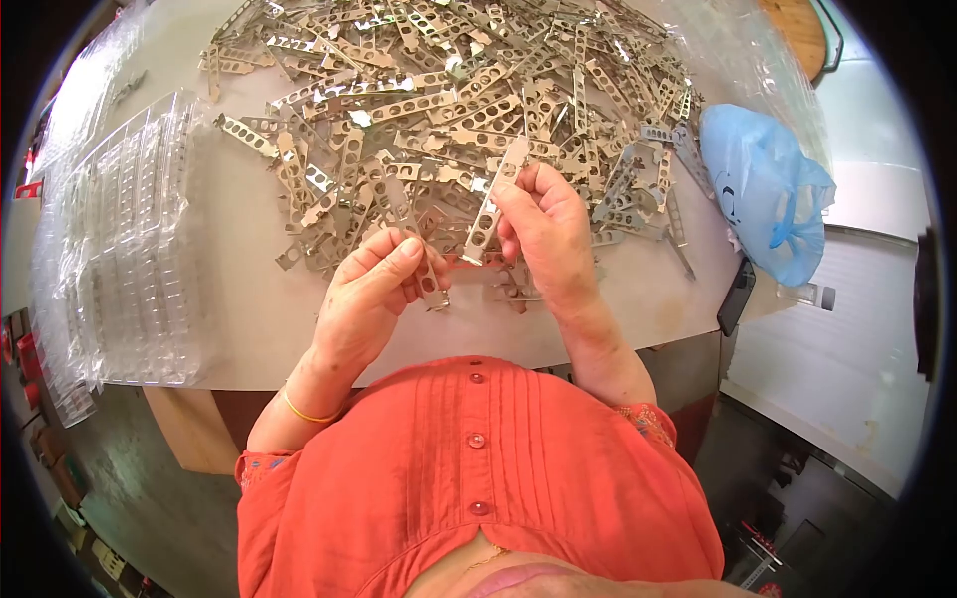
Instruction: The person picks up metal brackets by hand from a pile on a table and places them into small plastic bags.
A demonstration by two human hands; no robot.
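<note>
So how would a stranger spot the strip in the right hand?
Find the heap of loose metal strips on the pale table, then the right hand at its near edge. The strip pinched there leans rightward; the left hand holds another strip, leaning leftward.

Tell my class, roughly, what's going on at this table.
A person in an orange-red buttoned top is working bare-handed. The left hand holds a flat, silvery metal strip pierced with round holes; the right hand holds a similar strip. Beyond them, a loose heap of such metal strips covers much of the pale tabletop. Clear plastic trays lie at the left, a blue plastic bag at the right.
</note>
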